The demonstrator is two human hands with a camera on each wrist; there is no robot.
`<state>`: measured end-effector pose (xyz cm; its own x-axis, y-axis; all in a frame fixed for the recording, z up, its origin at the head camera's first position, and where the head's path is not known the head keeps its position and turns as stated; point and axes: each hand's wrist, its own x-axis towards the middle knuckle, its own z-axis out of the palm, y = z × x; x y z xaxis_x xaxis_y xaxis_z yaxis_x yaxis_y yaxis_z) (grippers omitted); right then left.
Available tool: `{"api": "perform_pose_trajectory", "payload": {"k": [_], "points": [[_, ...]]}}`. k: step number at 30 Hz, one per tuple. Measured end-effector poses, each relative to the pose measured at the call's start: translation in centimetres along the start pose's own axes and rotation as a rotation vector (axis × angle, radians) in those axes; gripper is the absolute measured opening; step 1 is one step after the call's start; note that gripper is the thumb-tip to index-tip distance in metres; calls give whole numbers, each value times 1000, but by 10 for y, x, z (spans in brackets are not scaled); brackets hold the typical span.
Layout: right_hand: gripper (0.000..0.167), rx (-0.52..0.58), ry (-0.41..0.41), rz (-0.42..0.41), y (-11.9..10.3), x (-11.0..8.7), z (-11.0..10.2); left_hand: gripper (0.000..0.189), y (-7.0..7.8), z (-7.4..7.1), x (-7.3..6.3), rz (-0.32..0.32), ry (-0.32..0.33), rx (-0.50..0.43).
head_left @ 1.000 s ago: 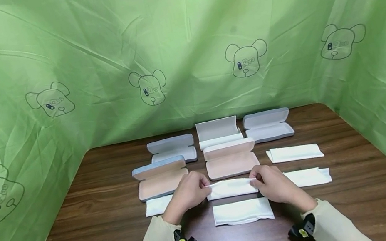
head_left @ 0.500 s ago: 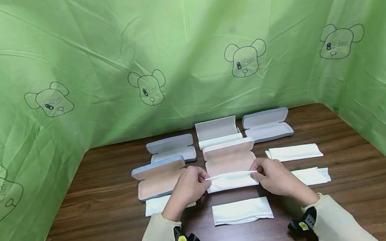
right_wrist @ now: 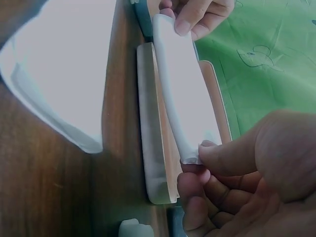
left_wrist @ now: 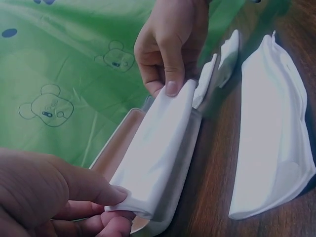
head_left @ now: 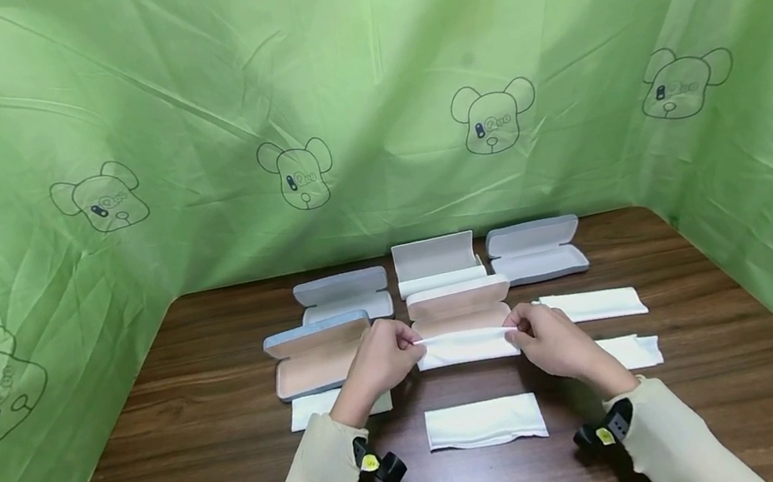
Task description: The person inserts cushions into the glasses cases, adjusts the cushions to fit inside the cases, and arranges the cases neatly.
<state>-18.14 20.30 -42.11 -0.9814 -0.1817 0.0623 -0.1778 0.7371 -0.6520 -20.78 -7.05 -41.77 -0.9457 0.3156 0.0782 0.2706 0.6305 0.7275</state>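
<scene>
A folded white cloth (head_left: 467, 347) is stretched between both hands, over the front part of an open pink-lined glasses case (head_left: 458, 298). My left hand (head_left: 388, 355) pinches its left end between thumb and fingers. The right hand (head_left: 547, 336) pinches the opposite end the same way. In the left wrist view the cloth (left_wrist: 153, 148) lies over the case's tray, thumbs on top. The right wrist view has the cloth (right_wrist: 185, 89) above the case's rim (right_wrist: 153, 123). Much of the case's lower half is hidden behind the cloth.
Other open glasses cases stand around: a blue one (head_left: 318, 334) at left, grey ones (head_left: 341, 289) (head_left: 535, 238) and a white one (head_left: 435, 257) behind. Folded white cloths lie in front (head_left: 485, 422), at left (head_left: 314, 407) and at right (head_left: 597, 304). A green curtain (head_left: 366, 109) encloses the wooden table (head_left: 183, 442).
Both hands have raised the folded cloth and carried it forward, away from the body, from in front of the pink-lined case to over its lower half. The other cloths and cases stay put.
</scene>
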Motion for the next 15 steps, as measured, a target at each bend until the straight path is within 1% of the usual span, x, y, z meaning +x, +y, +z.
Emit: {"api": "perform_pose_trajectory", "payload": {"k": [4, 8, 12, 15], "points": [[4, 16, 6, 15, 3, 4, -1, 4, 1, 2, 4, -33, 28, -7], [6, 32, 19, 18, 6, 7, -2, 5, 2, 4, 7, -66, 52, -39], [8, 56, 19, 45, 10, 10, -2, 5, 2, 5, 9, -98, 63, -76], [11, 84, 16, 69, 12, 12, -2, 5, 1, 7, 11, -108, 74, -93]]}}
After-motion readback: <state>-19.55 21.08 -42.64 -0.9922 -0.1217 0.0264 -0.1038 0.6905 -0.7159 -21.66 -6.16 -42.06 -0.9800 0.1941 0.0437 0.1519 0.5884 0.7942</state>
